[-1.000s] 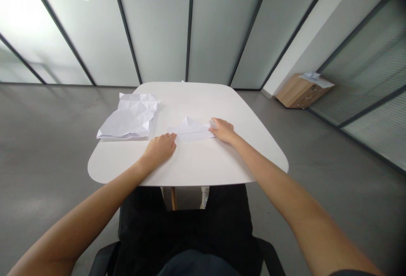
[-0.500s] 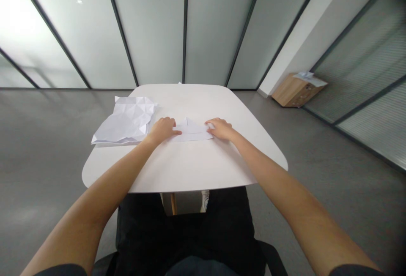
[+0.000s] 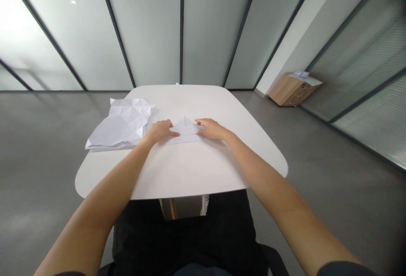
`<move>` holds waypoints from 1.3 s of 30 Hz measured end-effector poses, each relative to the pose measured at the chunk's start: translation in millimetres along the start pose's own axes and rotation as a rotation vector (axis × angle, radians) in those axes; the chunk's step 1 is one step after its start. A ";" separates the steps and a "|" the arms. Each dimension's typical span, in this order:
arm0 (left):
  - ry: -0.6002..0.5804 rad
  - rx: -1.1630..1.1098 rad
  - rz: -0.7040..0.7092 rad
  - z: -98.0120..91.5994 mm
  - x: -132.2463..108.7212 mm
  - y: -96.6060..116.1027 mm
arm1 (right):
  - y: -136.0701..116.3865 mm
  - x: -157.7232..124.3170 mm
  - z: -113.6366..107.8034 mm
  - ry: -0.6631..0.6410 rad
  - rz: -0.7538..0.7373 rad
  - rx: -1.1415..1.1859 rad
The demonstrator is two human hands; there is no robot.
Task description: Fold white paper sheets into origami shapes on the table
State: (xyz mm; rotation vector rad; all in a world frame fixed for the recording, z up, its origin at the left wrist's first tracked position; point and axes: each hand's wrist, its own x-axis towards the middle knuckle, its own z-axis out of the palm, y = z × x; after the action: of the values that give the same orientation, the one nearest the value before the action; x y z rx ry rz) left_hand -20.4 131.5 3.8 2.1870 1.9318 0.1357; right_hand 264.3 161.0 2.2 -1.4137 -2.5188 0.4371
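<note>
A folded sheet of white paper (image 3: 185, 130) lies on the table between my hands. It has a peaked top with a centre crease and a flat strip along its near edge. My left hand (image 3: 162, 131) holds the left end, thumb on top and fingers curled beside the paper. At the right end, my right hand (image 3: 210, 129) grips the folded paper with its thumb on the surface and the index finger bent above. Both ends of the paper are partly hidden by my fingers.
Creased white paper sheets (image 3: 123, 124) lie stacked at the table's left. The white table (image 3: 190, 174) has rounded corners. A wooden cabinet (image 3: 288, 90) with papers on top stands at the far right, by frosted glass panels (image 3: 152, 31).
My right hand has shifted left and inward along the folded paper. My left hand stays at its left end. The whole view has tilted slightly.
</note>
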 end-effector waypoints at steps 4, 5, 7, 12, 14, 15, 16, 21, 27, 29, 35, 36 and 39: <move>0.027 -0.069 0.038 1.9 -3.8 -4.4 | 2.4 -2.1 2.2 0.016 0.036 0.068; 0.026 -0.076 0.065 1.7 -4.6 -6.2 | 4.5 -2.8 0.9 0.010 0.050 0.086; 0.021 -0.083 0.125 0.4 -6.5 -10.1 | 9.8 -4.5 -2.6 -0.006 0.054 0.109; 0.024 -0.140 0.258 -8.5 -14.5 -15.4 | 21.9 -9.3 -10.1 -0.050 -0.016 0.137; 0.051 -0.178 0.307 -13.1 -17.0 -15.0 | 24.9 -9.3 -12.3 0.055 -0.056 0.122; 0.085 -0.197 0.323 -15.4 -17.8 -14.5 | 25.9 -8.9 -13.6 0.125 -0.087 0.121; 0.135 -0.217 0.336 -17.7 -18.3 -13.9 | 26.7 -8.3 -15.1 0.192 -0.122 0.122; 0.424 -0.269 0.444 -27.4 -22.4 -11.4 | 22.5 -13.4 -21.9 0.398 -0.269 -0.040; 0.482 0.176 0.487 -18.6 -45.0 -3.4 | 11.6 -39.8 -7.0 0.356 -0.385 -0.399; 0.427 0.287 0.481 -10.6 -54.2 0.2 | 10.8 -45.7 -0.1 0.311 -0.418 -0.471; 0.284 0.333 0.475 5.0 -74.3 4.0 | 10.1 -50.7 5.8 0.175 -0.432 -0.519; 0.271 0.332 0.469 5.8 -76.3 3.7 | 10.1 -51.5 5.8 0.161 -0.428 -0.502; 0.248 0.318 0.435 6.3 -80.3 3.4 | 10.6 -54.3 7.3 0.155 -0.405 -0.434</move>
State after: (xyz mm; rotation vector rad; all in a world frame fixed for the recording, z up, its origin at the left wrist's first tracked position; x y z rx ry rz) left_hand -26.3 51.1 4.5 2.9060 1.6464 0.1863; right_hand 298.2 118.6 -10.9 -0.9555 -2.7723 -0.2960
